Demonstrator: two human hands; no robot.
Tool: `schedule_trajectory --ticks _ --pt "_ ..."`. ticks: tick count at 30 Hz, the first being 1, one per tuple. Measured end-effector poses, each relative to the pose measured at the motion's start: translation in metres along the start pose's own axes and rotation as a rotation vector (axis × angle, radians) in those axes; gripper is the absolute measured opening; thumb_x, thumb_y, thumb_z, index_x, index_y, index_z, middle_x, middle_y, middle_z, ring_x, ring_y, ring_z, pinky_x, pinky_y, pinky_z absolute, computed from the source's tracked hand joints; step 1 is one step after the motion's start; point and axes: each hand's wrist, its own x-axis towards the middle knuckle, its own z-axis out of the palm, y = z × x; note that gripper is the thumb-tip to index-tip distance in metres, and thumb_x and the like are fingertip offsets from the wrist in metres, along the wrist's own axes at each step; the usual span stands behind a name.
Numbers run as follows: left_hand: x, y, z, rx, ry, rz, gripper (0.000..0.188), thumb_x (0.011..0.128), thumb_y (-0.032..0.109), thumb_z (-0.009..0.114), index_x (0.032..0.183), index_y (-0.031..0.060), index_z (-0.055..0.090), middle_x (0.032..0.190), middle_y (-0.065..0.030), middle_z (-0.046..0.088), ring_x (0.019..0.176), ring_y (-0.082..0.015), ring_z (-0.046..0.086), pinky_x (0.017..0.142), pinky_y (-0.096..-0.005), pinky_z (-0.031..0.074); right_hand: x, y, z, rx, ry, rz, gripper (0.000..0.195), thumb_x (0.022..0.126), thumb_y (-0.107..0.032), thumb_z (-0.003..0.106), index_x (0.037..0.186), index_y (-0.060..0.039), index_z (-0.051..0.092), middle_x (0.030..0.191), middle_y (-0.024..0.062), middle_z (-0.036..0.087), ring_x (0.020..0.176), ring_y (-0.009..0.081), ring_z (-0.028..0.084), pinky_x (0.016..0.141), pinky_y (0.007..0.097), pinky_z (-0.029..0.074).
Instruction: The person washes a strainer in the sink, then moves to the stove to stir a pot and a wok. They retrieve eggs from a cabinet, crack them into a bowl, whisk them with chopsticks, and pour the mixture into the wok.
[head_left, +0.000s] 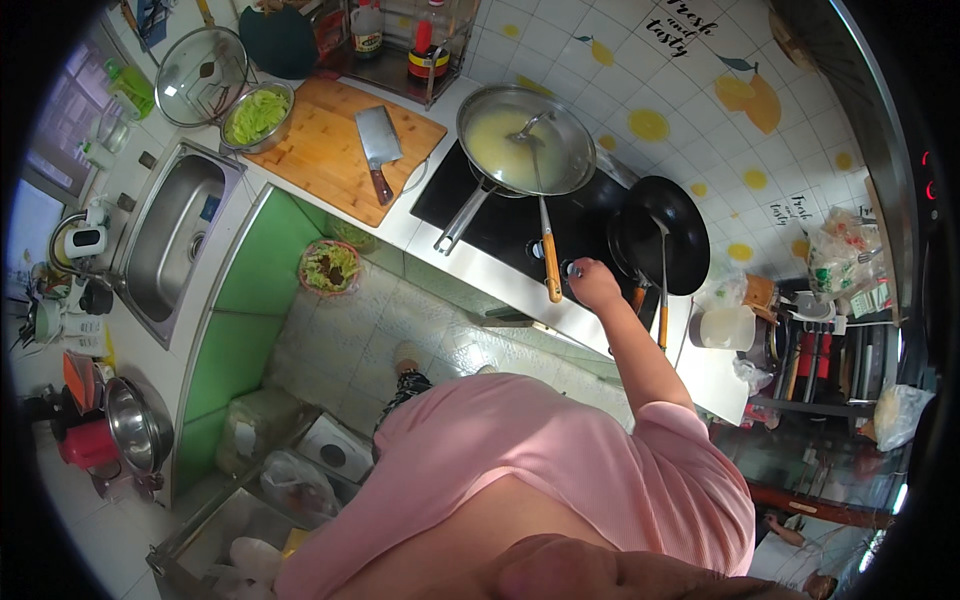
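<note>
With its fingers on a control knob (576, 269) of the black gas cooktop (450, 202), my right hand (595, 283) reaches to the front edge of the counter. Left of it, a wooden-handled ladle (551, 259) leans out of a steel pan (525, 142) that holds pale yellow liquid. To the right of the hand is a black wok (667, 236) with a wooden-handled utensil (664, 285) resting in it. My left hand is out of view.
A cleaver (381, 146) lies on a wooden cutting board (322, 169), beside a steel bowl of chopped greens (259, 116). Farther left is a steel sink (176, 217). A basket with leaf scraps (330, 267) stands on the floor. Containers and plastic bags crowd the right counter.
</note>
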Motion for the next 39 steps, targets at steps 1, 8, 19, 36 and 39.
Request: schedule_trajectory --ticks 1,8,19,36,39 --pt "0.0 0.0 0.0 -0.001 0.004 -0.002 0.035 0.091 0.024 0.051 0.121 0.0062 0.051 0.114 -0.0223 0.06 0.107 -0.0394 0.057 0.091 -0.0449 0.046 -0.014 -0.005 -0.009 0.09 0.065 -0.045 0.025 0.081 -0.019 0.063 0.1 -0.0049 0.067 0.098 0.0179 0.065 0.093 0.0345 0.063 0.083 0.0405 0.051" --pt "0.003 0.01 -0.003 0.008 0.004 0.011 0.036 0.091 0.024 0.052 0.123 0.0063 0.049 0.115 -0.0226 0.06 0.108 -0.0395 0.057 0.091 -0.045 0.046 -0.179 -0.004 -0.09 0.565 0.052 0.015 0.013 0.088 -0.012 0.06 0.082 -0.0003 0.059 0.067 0.0103 0.055 0.064 0.0191 0.054 0.062 0.0313 0.045" --pt "0.017 0.059 -0.02 0.114 0.011 0.118 0.039 0.091 0.024 0.052 0.125 0.0065 0.047 0.117 -0.023 0.059 0.11 -0.0396 0.056 0.093 -0.0451 0.045 -0.416 0.119 0.131 0.367 -0.548 0.735 0.028 0.09 -0.026 0.052 0.092 -0.0022 0.066 0.08 0.0132 0.068 0.07 0.0261 0.064 0.064 0.04 0.05" --pt "0.02 0.159 -0.043 0.373 -0.013 0.317 0.043 0.091 0.025 0.052 0.129 0.0068 0.044 0.119 -0.0237 0.058 0.112 -0.0398 0.056 0.094 -0.0453 0.045 -0.48 0.059 0.207 0.663 -0.563 0.965 0.033 0.09 -0.031 0.049 0.092 -0.0031 0.067 0.079 0.0124 0.068 0.067 0.0265 0.064 0.063 0.0408 0.051" --pt "0.019 0.167 -0.047 0.405 -0.018 0.325 0.043 0.091 0.025 0.052 0.13 0.0069 0.044 0.12 -0.0238 0.058 0.112 -0.0399 0.055 0.094 -0.0453 0.045 -0.486 0.057 0.211 0.687 -0.559 0.984 0.034 0.091 -0.032 0.049 0.092 -0.0033 0.067 0.079 0.0123 0.068 0.067 0.0266 0.064 0.063 0.041 0.051"
